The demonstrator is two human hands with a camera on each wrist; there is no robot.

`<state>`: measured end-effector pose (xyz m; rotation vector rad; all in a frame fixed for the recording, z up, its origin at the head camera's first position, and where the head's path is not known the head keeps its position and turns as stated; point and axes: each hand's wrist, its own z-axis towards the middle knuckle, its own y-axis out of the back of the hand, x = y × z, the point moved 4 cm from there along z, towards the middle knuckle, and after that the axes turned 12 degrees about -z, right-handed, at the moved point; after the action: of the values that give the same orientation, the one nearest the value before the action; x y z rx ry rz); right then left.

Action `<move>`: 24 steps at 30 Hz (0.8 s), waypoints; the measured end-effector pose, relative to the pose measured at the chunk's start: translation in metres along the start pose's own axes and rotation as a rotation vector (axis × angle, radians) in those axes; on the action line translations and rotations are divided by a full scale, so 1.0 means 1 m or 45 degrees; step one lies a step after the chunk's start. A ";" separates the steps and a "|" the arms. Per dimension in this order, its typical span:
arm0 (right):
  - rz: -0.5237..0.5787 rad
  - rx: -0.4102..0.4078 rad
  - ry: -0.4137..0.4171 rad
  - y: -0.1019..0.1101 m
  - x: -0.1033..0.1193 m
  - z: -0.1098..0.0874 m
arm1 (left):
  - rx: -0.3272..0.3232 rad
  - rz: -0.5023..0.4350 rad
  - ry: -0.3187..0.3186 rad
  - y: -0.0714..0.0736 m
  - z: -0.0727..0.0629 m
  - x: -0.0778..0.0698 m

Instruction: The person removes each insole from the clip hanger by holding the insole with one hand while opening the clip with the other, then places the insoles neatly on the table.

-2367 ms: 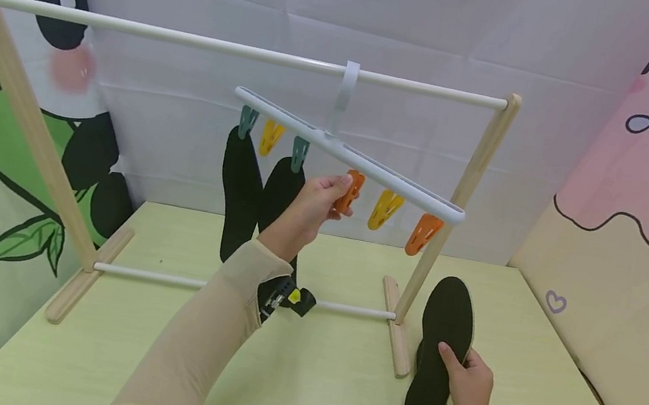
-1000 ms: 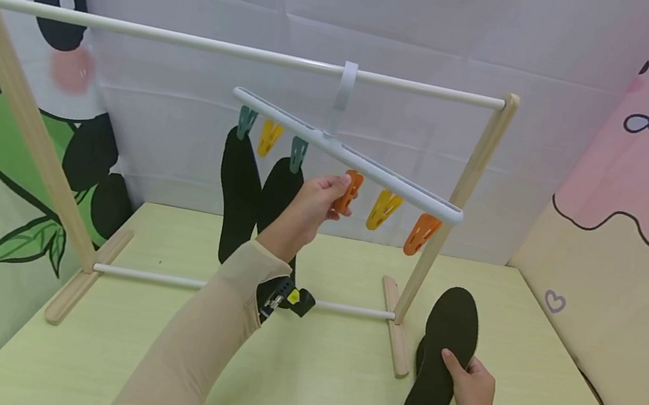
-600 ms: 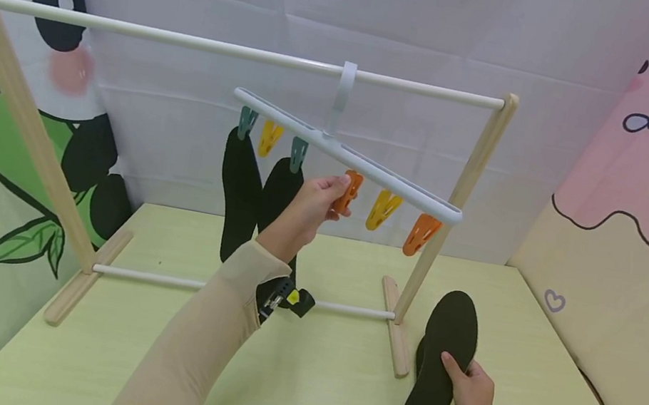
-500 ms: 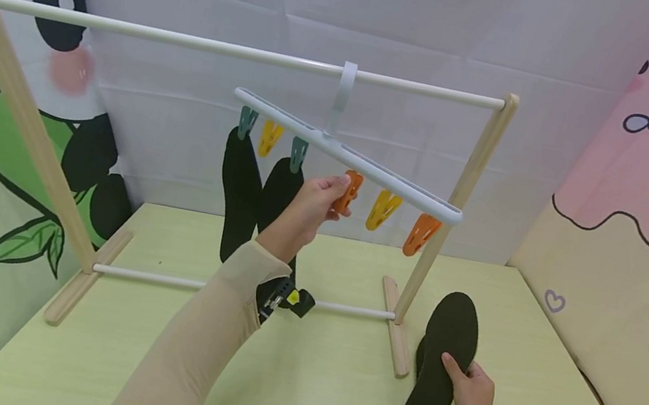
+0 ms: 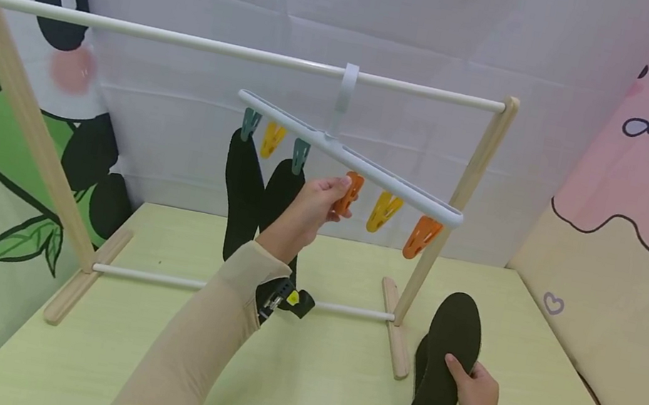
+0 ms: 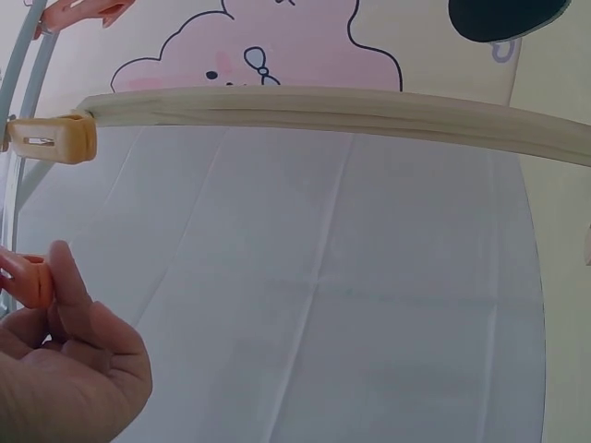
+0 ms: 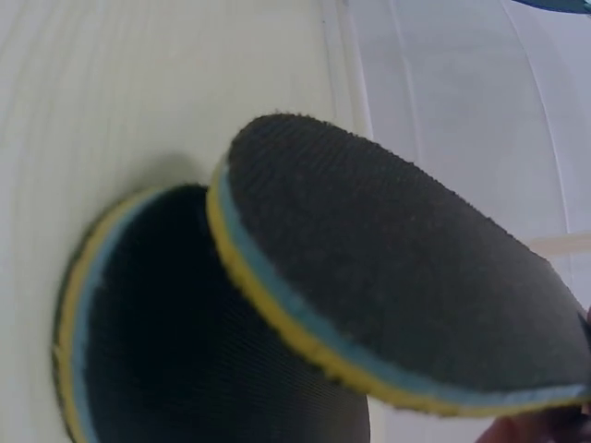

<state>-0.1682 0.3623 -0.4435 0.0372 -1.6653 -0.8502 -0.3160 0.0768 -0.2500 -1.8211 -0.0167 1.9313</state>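
one held low, one held high

my right hand [image 5: 476,403] grips a black insole [image 5: 437,376], thumb on its face; its long axis runs away from me, partly over a second insole [image 7: 185,332] on the table [image 5: 322,398]; a wooden rack foot [image 5: 396,338] stands just left; farther off, my left hand [image 5: 311,211] pinches an orange clip [image 5: 352,191] under the slanting hanger [image 5: 393,182]; whether its mouth is parted i cannot tell; the held insole lies below, right of and nearer than that clip; two hung insoles [image 5: 242,199] are close left of it, a yellow clip [image 5: 384,212] right; open air beneath; pale cloth [image 5: 421,24] behind.
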 end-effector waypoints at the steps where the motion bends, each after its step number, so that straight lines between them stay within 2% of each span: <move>1: -0.002 0.003 -0.004 0.001 0.000 0.001 | -0.002 0.000 0.001 0.000 0.000 0.000; 18: -0.069 0.084 -0.021 0.008 -0.006 0.007 | -0.007 0.009 0.002 0.001 0.000 -0.001; 24: -0.043 0.123 -0.038 0.006 -0.008 0.007 | -0.012 0.003 0.006 0.001 0.000 -0.001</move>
<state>-0.1697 0.3743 -0.4466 0.1205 -1.7370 -0.7987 -0.3165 0.0752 -0.2498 -1.8325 -0.0221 1.9313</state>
